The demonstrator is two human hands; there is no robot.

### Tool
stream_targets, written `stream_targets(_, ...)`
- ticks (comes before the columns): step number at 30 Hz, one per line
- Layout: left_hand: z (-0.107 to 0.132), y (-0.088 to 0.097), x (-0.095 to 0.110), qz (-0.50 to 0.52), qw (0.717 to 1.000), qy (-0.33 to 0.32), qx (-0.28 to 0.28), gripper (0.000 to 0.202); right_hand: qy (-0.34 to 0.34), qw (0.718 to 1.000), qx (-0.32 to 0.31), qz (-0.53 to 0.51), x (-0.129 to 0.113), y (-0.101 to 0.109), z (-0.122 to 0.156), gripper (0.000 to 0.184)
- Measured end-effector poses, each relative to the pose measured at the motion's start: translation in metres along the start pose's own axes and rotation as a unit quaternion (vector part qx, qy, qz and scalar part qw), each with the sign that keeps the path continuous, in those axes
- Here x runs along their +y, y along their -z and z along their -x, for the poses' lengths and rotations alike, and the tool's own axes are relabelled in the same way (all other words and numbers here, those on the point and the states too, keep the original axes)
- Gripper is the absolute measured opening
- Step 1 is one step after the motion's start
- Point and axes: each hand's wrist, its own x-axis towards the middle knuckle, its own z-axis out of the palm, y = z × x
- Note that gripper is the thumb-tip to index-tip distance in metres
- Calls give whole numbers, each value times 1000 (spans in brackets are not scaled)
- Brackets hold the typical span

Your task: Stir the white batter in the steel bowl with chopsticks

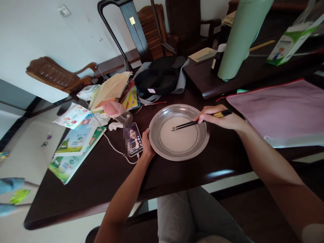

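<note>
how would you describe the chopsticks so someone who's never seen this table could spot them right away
On the dark wooden table, find the round silver metal plate holding a pale whitish liquid. The right hand holds a pair of thin black chopsticks over it, tips in the liquid, while the left hand grips the plate's rim. They are the only slim black sticks there, with a yellow band near the top.

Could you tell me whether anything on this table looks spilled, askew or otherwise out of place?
Nothing looks spilled: the pale liquid stays inside the metal plate, steadied by the left hand while the right hand holds chopsticks in it. The booklets at the table's left edge overhang it untidily.
</note>
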Motion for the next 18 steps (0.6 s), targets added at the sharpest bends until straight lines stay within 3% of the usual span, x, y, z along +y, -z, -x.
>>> stream_targets(3, 1, -1, 1, 4, 1000, 11, 0, 23, -24, 999, 10, -24, -1, 8, 4, 38)
stream_targets(8, 0, -1, 0, 3, 1000, 0, 3, 26, 11, 997, -70, -30, -2, 0, 1, 36)
stream_targets(14, -1, 1, 0, -6, 1000, 1, -3, 25, -24, 999, 17, -14, 0, 8, 4, 36)
stream_targets(18, -4, 3, -2, -1, 1000, -2, 4, 25, -23, 998, -44, -41, -1, 11, 5, 40)
